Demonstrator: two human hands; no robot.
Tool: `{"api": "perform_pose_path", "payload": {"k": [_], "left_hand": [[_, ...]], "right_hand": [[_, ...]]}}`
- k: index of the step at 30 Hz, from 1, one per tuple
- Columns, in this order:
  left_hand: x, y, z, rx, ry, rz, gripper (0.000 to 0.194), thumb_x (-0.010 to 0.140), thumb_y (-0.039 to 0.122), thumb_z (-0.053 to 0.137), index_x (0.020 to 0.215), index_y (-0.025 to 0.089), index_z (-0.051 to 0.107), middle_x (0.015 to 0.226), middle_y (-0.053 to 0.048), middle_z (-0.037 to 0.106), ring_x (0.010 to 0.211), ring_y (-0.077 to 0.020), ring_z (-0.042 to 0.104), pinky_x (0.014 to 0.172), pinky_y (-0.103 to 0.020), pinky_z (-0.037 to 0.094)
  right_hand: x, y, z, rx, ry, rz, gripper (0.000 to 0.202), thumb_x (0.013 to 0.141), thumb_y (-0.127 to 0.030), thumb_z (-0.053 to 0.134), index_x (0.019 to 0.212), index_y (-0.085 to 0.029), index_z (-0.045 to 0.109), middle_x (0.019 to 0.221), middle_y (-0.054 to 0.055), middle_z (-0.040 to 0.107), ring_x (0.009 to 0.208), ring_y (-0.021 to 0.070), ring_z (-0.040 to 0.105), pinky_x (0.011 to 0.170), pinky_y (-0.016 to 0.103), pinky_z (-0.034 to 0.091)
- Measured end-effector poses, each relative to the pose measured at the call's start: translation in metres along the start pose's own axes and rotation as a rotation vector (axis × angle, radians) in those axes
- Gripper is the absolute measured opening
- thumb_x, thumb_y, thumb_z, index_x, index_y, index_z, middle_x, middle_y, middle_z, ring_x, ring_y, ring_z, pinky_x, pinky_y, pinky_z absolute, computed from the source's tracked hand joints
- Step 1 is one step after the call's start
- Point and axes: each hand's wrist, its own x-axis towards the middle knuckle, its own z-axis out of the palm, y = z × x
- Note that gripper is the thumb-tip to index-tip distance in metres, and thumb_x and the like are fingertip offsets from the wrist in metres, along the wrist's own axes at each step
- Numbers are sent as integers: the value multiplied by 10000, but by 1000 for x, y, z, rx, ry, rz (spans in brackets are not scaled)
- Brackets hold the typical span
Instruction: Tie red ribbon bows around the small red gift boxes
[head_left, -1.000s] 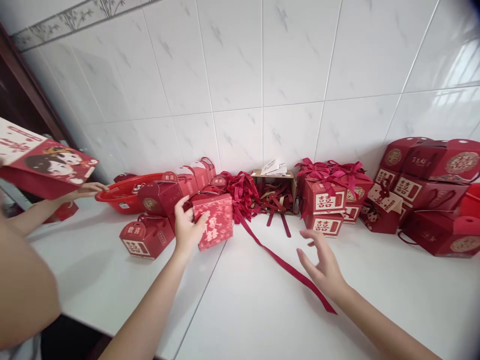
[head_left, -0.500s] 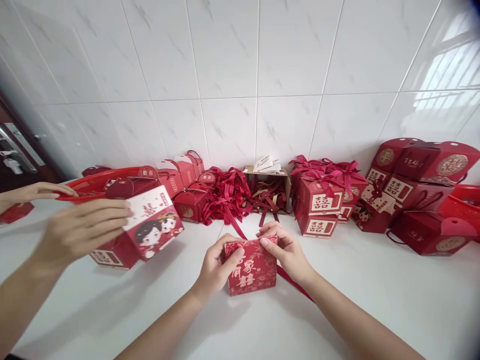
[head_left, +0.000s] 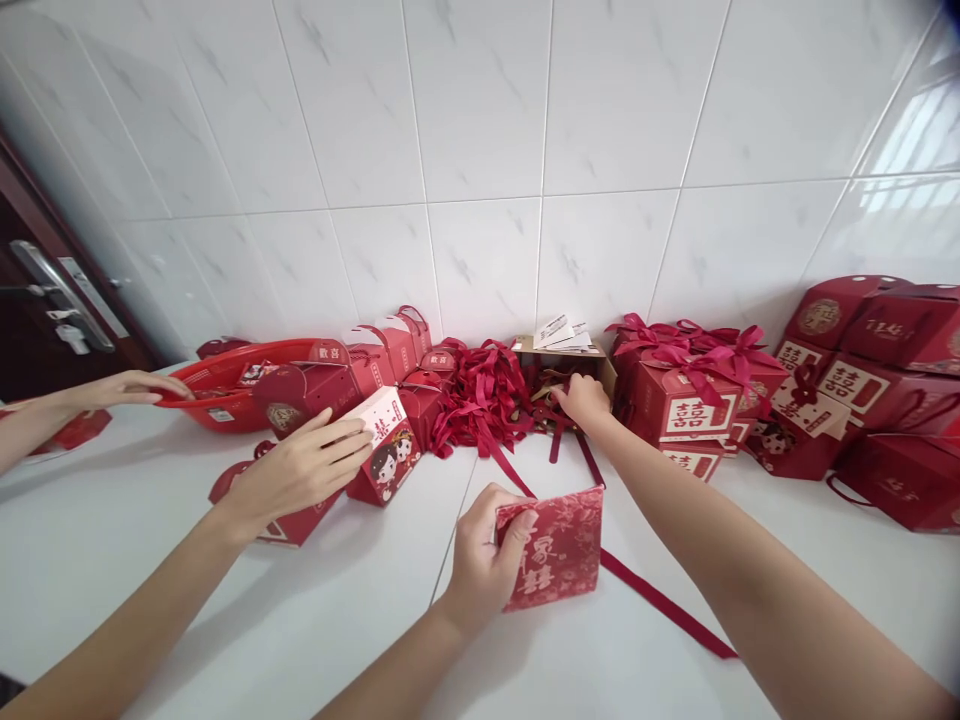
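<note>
My left hand (head_left: pixel 487 555) grips a small red gift box (head_left: pixel 562 550) with white Chinese lettering, thumb on its front face, slightly tilted above the white table. A long dark red ribbon (head_left: pixel 667 605) runs behind and beneath that box. Reaching to the back, my right hand (head_left: pixel 586 402) has its fingers curled at the mouth of a cardboard box (head_left: pixel 606 375) that holds dark red and tan straps. What those fingertips pinch, if anything, is too small to make out. Beside it lies a heap of red ribbons (head_left: pixel 484 395).
At left, a co-worker's hand (head_left: pixel 304 475) touches a gift box with cartoon faces (head_left: pixel 391 460); another hand (head_left: pixel 124 388) is at a red basin (head_left: pixel 225 405). Ribbon-tied boxes (head_left: pixel 694 385) and stacked red boxes (head_left: pixel 862 390) stand at right against the tiled wall (head_left: pixel 480 110).
My right hand has left the gift box and moved forward to the cardboard box. My left hand keeps the gift box. The co-worker's cartoon box has moved back beside other boxes.
</note>
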Motion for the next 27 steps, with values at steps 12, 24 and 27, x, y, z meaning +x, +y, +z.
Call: {"api": "perform_pose_path", "payload": {"k": [12,24,27], "left_hand": [[-1,3,1,-70,-17,-80,152,908,335,505,806,246,573,781,-28,583,724,-215,601,682,-363,485],[45,100,-9,77,118,218,38,887,232,564,907,226,595,1032,-51,557,1047,-202,536,933,-350,428],[51,142,1,251,-95,387,107,850,172,593,918,244,634,1079,-48,555,1086,-219,523,968,-393,405]], "right_hand": [[-20,-1,-2,369,-94,19,253,892,-355,604,1010,-131,622,986,75,661,873,183,636,776,352,529],[-141,-7,-132,1676,-753,-508,160,714,-304,803,762,-277,652,624,-61,550,590,85,522,577,206,416],[-154,-11,-132,1794,-919,-573,175,699,-273,814,682,-272,640,570,-72,489,540,72,463,557,194,387]]}}
